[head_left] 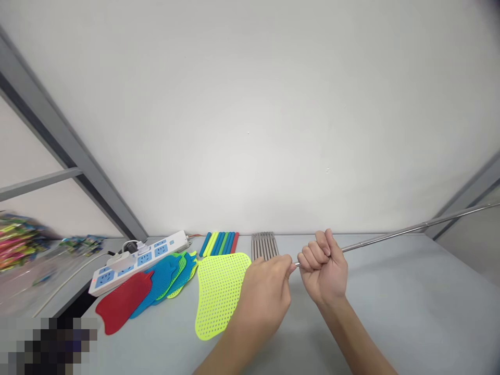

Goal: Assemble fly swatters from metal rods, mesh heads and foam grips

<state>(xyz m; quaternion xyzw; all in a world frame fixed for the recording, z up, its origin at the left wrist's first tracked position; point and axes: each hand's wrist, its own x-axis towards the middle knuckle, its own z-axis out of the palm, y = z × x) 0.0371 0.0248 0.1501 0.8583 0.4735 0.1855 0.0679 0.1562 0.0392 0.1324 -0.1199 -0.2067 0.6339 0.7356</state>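
Note:
My two hands grip a thin silvery telescopic rod (pixel 390 234), which stretches out in sections to the right edge of the view. Fingers of my right hand (pixel 326 268) are wrapped round it in a fist. Close by on the left, my left hand (pixel 267 289) pinches its near end; a short bit of metal shows between the hands. Partly behind my left hand is a yellow-green perforated fly swatter head (pixel 219 294). Just beyond that hand, several collapsed metal rods (pixel 264 246) lie side by side on the grey table (pixel 410 312).
Coloured tubes (pixel 221 244) lie in a row near the wall. A red swatter head (pixel 124 302) overlaps blue ones (pixel 156 284) and others. Behind them is a white power strip (pixel 138 265) with plugs and cable. Bagged colourful items (pixel 19 239) are at far left; a pixelated patch covers the lower left corner.

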